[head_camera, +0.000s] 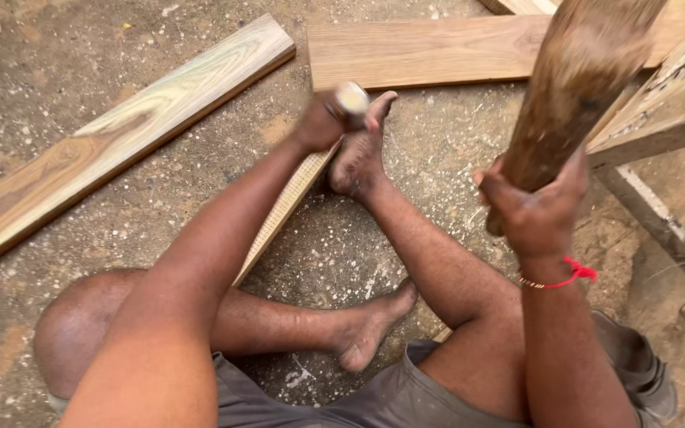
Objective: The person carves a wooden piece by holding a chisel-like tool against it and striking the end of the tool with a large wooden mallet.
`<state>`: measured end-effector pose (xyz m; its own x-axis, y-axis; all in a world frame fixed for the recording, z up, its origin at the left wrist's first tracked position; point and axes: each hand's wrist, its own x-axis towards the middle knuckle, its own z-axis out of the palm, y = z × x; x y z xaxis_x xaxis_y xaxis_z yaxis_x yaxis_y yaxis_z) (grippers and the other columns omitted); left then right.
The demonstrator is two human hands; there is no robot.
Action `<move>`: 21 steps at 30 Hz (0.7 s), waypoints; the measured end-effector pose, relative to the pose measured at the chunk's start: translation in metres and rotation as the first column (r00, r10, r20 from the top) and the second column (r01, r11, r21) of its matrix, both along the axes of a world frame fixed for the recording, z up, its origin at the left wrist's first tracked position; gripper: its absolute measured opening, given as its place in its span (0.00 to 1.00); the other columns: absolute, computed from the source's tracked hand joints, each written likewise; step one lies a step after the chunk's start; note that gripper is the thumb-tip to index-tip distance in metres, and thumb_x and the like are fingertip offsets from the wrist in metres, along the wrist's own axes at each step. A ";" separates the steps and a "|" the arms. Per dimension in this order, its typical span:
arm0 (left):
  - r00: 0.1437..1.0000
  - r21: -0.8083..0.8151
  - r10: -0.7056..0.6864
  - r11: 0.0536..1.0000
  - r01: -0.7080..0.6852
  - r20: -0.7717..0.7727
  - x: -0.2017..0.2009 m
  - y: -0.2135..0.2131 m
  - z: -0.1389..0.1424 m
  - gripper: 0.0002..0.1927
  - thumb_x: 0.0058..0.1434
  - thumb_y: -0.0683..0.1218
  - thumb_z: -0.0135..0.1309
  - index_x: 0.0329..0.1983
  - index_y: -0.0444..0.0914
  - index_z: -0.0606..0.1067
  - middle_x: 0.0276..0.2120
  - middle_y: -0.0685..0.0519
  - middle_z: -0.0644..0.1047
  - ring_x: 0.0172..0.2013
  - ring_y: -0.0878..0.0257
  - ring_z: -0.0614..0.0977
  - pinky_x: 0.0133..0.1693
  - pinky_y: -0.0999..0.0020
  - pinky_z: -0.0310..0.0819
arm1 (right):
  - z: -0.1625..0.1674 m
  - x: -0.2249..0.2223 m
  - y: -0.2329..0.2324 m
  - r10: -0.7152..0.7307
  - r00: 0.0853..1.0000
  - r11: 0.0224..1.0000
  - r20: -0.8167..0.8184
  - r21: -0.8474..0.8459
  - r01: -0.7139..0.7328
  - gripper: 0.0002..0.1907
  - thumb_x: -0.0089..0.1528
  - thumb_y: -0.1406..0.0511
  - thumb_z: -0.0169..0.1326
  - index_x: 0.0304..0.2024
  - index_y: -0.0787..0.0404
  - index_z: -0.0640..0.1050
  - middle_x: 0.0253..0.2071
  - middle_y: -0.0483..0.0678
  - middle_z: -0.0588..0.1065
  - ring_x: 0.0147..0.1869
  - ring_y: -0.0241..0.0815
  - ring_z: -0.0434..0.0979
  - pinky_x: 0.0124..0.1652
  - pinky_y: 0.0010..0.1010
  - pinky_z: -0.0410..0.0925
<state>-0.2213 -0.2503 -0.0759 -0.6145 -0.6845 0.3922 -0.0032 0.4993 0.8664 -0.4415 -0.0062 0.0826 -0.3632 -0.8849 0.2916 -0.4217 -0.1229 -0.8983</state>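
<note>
On the dusty floor (81,47), the left hand (323,119) has its fingers wrapped around a pale-topped tool (352,98) set on the far end of a narrow wooden strip (283,208) running lengthwise away from the person, pinned beside the foot (358,154), while the right hand (537,210), fingers clenched, holds a thick wooden club (576,83) raised up and to the right of the tool.

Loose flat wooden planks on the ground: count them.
2. One long plank lies diagonally at upper left; another plank lies across the top centre, its right end hidden behind the raised wooden club. More may lie outside the frame.
</note>
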 end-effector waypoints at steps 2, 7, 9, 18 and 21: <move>0.995 0.347 0.073 0.937 -0.046 -0.067 0.015 -0.017 0.006 0.11 0.62 0.51 0.65 0.39 0.42 0.78 0.36 0.54 0.84 0.36 0.65 0.86 0.40 0.62 0.88 | -0.031 -0.007 0.008 0.051 0.994 0.998 0.096 -0.035 -0.048 0.25 0.63 0.72 0.63 0.57 0.64 0.65 0.34 0.48 0.75 0.30 0.38 0.79 0.32 0.30 0.78; 0.955 0.358 0.289 0.900 -0.248 -0.067 0.008 -0.002 0.005 0.13 0.60 0.52 0.67 0.40 0.42 0.77 0.33 0.54 0.82 0.35 0.65 0.86 0.40 0.61 0.89 | -0.006 0.013 0.012 0.058 0.985 0.997 0.161 -0.057 -0.049 0.24 0.61 0.73 0.65 0.53 0.64 0.66 0.31 0.48 0.74 0.30 0.37 0.77 0.30 0.29 0.75; 0.966 0.146 0.220 0.969 -0.200 -0.137 -0.006 0.015 0.002 0.10 0.66 0.51 0.65 0.40 0.42 0.79 0.36 0.54 0.83 0.40 0.65 0.87 0.44 0.62 0.89 | 0.022 0.024 0.010 0.087 0.974 0.992 0.207 -0.108 -0.066 0.23 0.62 0.74 0.65 0.53 0.64 0.66 0.32 0.48 0.74 0.29 0.37 0.78 0.30 0.29 0.76; 0.973 0.194 0.220 0.954 -0.228 0.065 -0.001 0.006 0.025 0.14 0.61 0.53 0.66 0.42 0.42 0.78 0.39 0.54 0.83 0.42 0.64 0.87 0.48 0.64 0.86 | -0.116 0.133 -0.159 -0.170 0.420 0.935 0.891 0.281 -0.216 0.67 0.46 0.23 0.24 0.76 0.56 0.41 0.78 0.58 0.33 0.81 0.56 0.29 0.71 0.62 0.35; 0.978 0.185 0.204 0.961 -0.207 0.035 -0.002 0.012 0.023 0.17 0.59 0.53 0.69 0.43 0.41 0.76 0.38 0.52 0.82 0.44 0.63 0.86 0.48 0.62 0.86 | -0.126 0.132 -0.166 -0.019 0.260 0.932 0.965 0.111 -0.346 0.65 0.50 0.23 0.21 0.75 0.59 0.44 0.78 0.60 0.39 0.83 0.56 0.35 0.75 0.56 0.41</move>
<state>-0.2230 -0.2383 -0.0532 -0.4579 -0.8568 0.2369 -0.1027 0.3157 0.9433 -0.3091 -0.1724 -0.0434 -0.0516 -0.9235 -0.3802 0.7425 0.2191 -0.6329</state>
